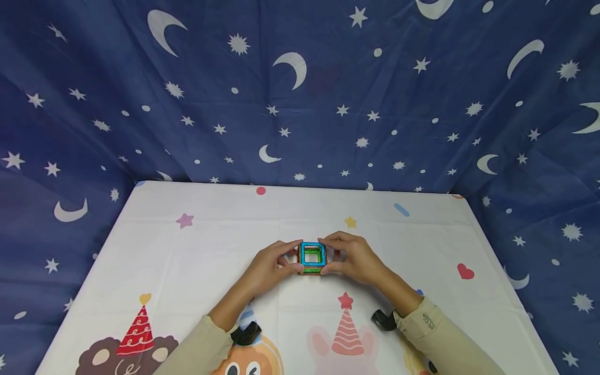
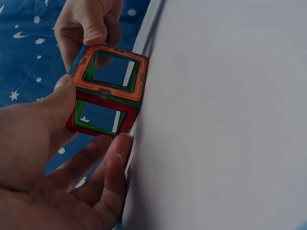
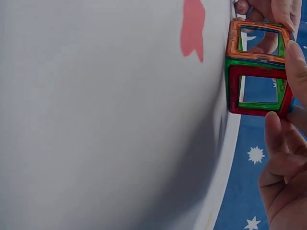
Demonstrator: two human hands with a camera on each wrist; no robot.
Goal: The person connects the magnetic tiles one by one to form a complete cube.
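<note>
A small cube of magnetic building tiles point(image 1: 313, 263) stands on the white tablecloth between both hands. Its top is a blue open square tile; an orange square tile point(image 2: 108, 94) forms the side towards the person, with a red tile point(image 3: 234, 88) on each flank and green showing inside. My left hand point(image 1: 268, 268) grips the cube's left side, thumb at the near edge and fingers at the far one. From the right, my right hand point(image 1: 354, 260) holds it the same way, thumb near, index finger at the far top corner.
The white tablecloth point(image 1: 225, 250) carries printed party figures, stars and a heart. A blue curtain with moons and stars point(image 1: 319, 120) rises behind the table and along both sides. Dark wrist cameras sit at the left cuff point(image 1: 246, 333) and the right cuff point(image 1: 384, 320).
</note>
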